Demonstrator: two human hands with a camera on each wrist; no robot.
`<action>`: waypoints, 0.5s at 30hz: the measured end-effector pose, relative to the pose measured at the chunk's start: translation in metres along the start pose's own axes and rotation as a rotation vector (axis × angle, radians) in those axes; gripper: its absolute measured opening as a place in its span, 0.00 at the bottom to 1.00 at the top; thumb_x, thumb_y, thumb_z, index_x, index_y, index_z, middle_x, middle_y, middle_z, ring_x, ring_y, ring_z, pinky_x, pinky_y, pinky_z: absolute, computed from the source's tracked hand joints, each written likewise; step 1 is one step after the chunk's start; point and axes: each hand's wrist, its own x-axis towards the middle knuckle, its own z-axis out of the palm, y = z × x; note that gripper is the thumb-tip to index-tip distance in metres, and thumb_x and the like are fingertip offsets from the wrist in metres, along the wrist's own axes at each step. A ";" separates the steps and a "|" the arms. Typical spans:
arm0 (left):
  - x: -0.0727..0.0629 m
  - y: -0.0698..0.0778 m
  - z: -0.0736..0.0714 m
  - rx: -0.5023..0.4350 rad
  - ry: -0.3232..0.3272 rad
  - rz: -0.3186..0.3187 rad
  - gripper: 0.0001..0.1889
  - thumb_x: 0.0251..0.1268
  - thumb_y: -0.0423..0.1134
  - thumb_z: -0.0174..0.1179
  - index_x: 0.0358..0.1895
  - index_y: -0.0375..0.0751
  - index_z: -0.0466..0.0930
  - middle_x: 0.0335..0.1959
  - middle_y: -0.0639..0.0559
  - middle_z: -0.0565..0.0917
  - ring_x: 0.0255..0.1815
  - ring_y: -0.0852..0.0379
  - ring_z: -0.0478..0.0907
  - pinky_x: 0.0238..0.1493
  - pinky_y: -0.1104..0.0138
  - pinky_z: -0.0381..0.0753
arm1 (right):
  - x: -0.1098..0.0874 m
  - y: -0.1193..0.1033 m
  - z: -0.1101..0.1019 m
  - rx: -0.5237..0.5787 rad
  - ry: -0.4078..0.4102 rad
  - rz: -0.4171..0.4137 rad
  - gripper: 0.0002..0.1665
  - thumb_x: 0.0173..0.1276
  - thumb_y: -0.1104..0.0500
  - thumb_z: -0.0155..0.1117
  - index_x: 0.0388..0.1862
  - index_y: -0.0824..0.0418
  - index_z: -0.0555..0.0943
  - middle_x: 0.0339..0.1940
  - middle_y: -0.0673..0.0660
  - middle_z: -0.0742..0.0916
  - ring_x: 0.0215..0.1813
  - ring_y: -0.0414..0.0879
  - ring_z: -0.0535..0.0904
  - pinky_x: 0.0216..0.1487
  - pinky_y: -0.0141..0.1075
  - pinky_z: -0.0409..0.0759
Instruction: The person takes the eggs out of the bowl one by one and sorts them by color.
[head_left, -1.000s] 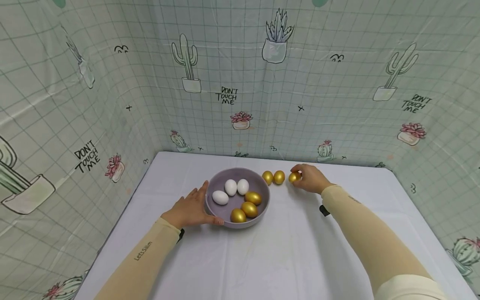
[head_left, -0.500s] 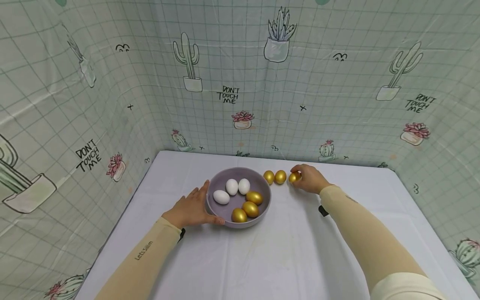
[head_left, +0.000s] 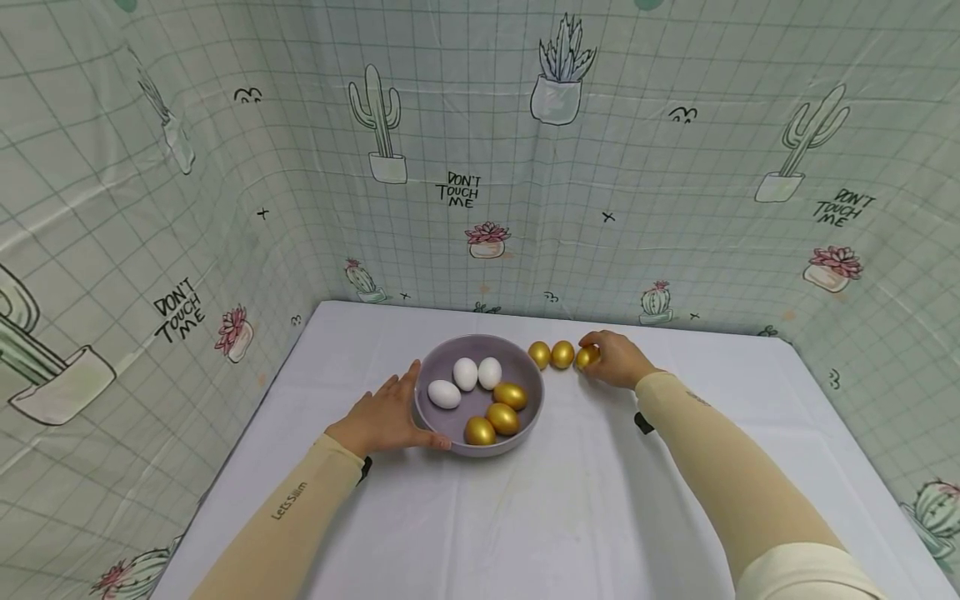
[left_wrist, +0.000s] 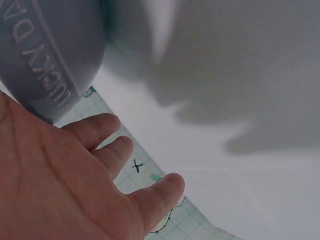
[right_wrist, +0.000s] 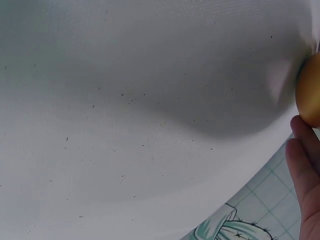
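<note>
A round purple bowl [head_left: 432, 427] holds three white eggs [head_left: 444, 394] and three gold eggs [head_left: 502, 418]. My left hand [head_left: 385, 417] rests against its left side, thumb at the front wall and index finger along the rim. In the left wrist view, the other fingers [left_wrist: 159, 197] stretch out past the bowl's wall [left_wrist: 50, 55], holding nothing. Behind the bowl on the right, my right hand [head_left: 618, 360] pinches another gold egg [head_left: 587, 357] at the table. Two more gold eggs, one [head_left: 539, 355] close to the bowl and one [head_left: 562, 354] beside it, stand in line with that egg.
A white cloth covers the table [head_left: 540, 517]. Behind it and along both sides hangs a pale green checked curtain [head_left: 495, 150] printed with cacti.
The right hand has slid its gold egg leftward, up close to the two eggs in the row. The left hand stays against the bowl. The head view shifts slightly.
</note>
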 end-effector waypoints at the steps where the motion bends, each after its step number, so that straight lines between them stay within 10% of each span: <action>1: 0.000 0.000 0.000 0.001 0.000 0.000 0.76 0.35 0.81 0.66 0.81 0.39 0.37 0.76 0.36 0.60 0.77 0.38 0.52 0.67 0.34 0.55 | 0.000 0.000 0.000 -0.002 -0.001 -0.002 0.27 0.62 0.62 0.70 0.59 0.68 0.79 0.57 0.65 0.82 0.57 0.60 0.77 0.63 0.55 0.71; 15: -0.001 0.001 0.000 0.003 0.002 0.000 0.75 0.35 0.81 0.65 0.81 0.38 0.38 0.76 0.36 0.61 0.77 0.38 0.53 0.67 0.34 0.55 | 0.000 0.000 -0.001 -0.031 0.002 -0.037 0.30 0.60 0.62 0.70 0.62 0.68 0.78 0.59 0.67 0.82 0.62 0.63 0.75 0.66 0.56 0.67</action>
